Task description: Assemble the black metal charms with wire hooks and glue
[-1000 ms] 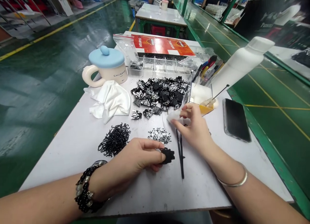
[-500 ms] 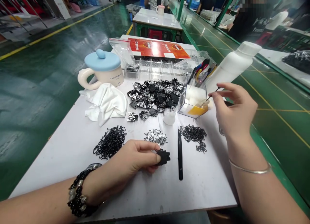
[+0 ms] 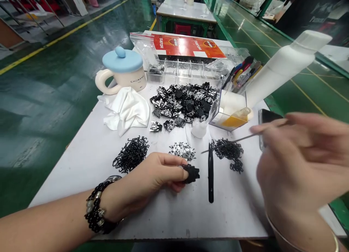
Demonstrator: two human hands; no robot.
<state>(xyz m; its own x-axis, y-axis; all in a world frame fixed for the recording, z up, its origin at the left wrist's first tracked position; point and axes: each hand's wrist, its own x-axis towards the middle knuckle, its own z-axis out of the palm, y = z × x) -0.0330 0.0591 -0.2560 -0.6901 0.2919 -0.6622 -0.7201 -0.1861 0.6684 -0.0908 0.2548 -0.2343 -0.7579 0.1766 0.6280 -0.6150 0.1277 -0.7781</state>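
Observation:
My left hand pinches a small black plastic part between thumb and fingers, low over the white tabletop. Blurred by motion, my right hand grips a thin dark rod that points left across a pile of small black hooked pieces. Between the hands lie black tweezers. Just beyond the left hand are a heap of small silver metal pieces and a larger pile of black hooks. A small white translucent dropper bottle stands behind the tweezers.
Farther back are a heap of black-and-silver assemblies, a lidded mug, a white cloth and a clear divided tray. A clear box of tools, a white bottle and a phone are on the right.
My right hand has come away from the clear tool box, moving down and closer with the rod, now pointing left over the table. The left hand keeps its hold; the camera view has shifted.

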